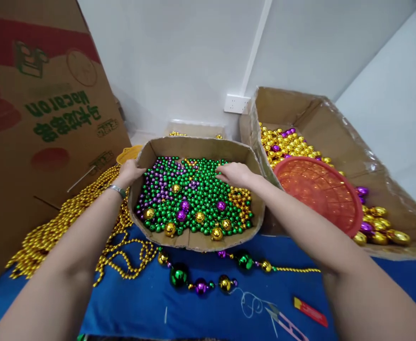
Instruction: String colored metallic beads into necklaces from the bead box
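In the head view, my left hand (pixel 131 172) is closed over the left rim of a low cardboard box (pixel 200 242). Green beads (pixel 208 187) fill much of that box, with small purple beads (pixel 161 184) at the left and small gold beads (pixel 242 201) at the right. Larger gold and purple balls lie on top, mostly toward the near side. Over the far right of the beads is my right hand (pixel 235 174), its fingers pinched together at the beads; what is between them is too small to make out.
Gold bead chains (pixel 69 220) are heaped at left beside a tall carton (pixel 51 118). At right, a big box (pixel 367 166) holds gold and purple balls and a red basket (pixel 317 194). A strung bead garland (pixel 200 286), thread snips (pixel 286 324) and a red-yellow packet (pixel 310 311) lie in front.
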Available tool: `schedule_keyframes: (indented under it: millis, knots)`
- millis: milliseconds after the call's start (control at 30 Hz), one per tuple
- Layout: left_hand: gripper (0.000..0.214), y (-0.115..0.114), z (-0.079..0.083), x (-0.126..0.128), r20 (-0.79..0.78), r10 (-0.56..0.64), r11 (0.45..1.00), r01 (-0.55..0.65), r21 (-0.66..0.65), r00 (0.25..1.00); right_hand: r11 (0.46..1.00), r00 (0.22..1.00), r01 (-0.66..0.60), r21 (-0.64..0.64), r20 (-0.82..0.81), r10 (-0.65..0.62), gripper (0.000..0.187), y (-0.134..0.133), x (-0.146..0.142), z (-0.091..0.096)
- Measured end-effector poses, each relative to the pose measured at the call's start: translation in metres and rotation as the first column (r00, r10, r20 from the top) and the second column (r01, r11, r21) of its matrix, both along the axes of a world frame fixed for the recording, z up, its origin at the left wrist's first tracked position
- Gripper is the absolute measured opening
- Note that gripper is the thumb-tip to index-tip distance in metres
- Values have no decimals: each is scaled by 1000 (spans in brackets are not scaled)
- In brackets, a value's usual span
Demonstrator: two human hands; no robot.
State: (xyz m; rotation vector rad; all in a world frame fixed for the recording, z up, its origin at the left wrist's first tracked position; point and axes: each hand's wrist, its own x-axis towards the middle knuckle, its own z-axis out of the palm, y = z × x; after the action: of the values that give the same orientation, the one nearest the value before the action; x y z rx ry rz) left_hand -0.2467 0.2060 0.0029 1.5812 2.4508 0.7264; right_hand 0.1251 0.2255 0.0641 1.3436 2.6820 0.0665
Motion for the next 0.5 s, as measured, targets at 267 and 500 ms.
schedule_keyframes:
  millis: [267,500]
  knots:
    - [13,-13,-1,2,-210,17,1000,-19,-10,977,996,992,88,8,-96,-87,41,78,-23,-50]
    - [27,-20,-8,-1,-147,-13,995,27,96,989,997,983,81,11,-168,-78,45,118,-41,-74]
